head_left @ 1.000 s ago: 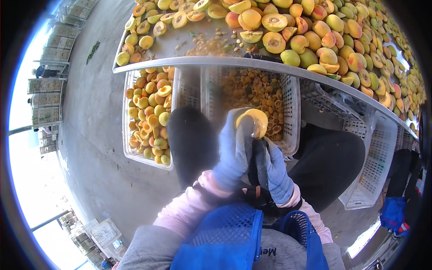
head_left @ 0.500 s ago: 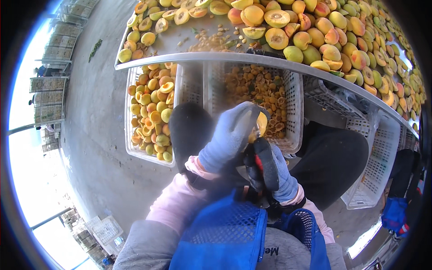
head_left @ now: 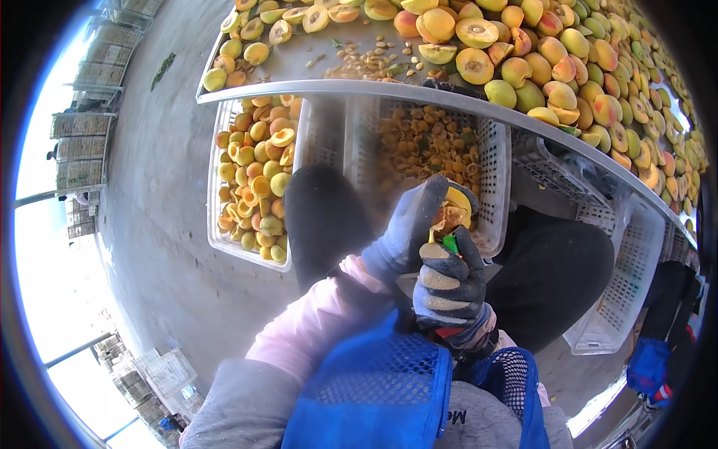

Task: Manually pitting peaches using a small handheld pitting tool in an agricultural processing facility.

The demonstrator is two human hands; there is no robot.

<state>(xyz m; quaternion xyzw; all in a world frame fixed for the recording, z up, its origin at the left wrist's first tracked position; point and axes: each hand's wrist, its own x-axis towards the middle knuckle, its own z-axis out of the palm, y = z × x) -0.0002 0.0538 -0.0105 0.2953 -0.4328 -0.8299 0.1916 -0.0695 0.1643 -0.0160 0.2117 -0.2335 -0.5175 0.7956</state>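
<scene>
Above the crate between my knees, my left hand point(head_left: 411, 228), in a blue-grey glove, is closed round a cut apricot point(head_left: 461, 200) with its orange-brown inner flesh facing me. My right hand point(head_left: 451, 288), gloved in blue with dark, worn fingers, is curled just below, against the fruit. It grips a small hand tool point(head_left: 450, 243) whose green part shows by the thumb; a bit of red shows at the lower edge of the fist. The tool's working end is hidden by the fruit and fingers.
A metal-edged table point(head_left: 329, 87) ahead carries many whole and halved apricots point(head_left: 557, 93) and loose pits point(head_left: 366, 58). Below stand a white crate of apricot halves point(head_left: 254, 176) and a crate of brownish scraps point(head_left: 493, 176). Another white crate point(head_left: 617, 277) stands right; a person's leg point(head_left: 666, 292) is beyond.
My right hand has turned so its curled fingers face up, and the tool's green part now shows. My left hand has shifted slightly right with the apricot, showing more of its inside.
</scene>
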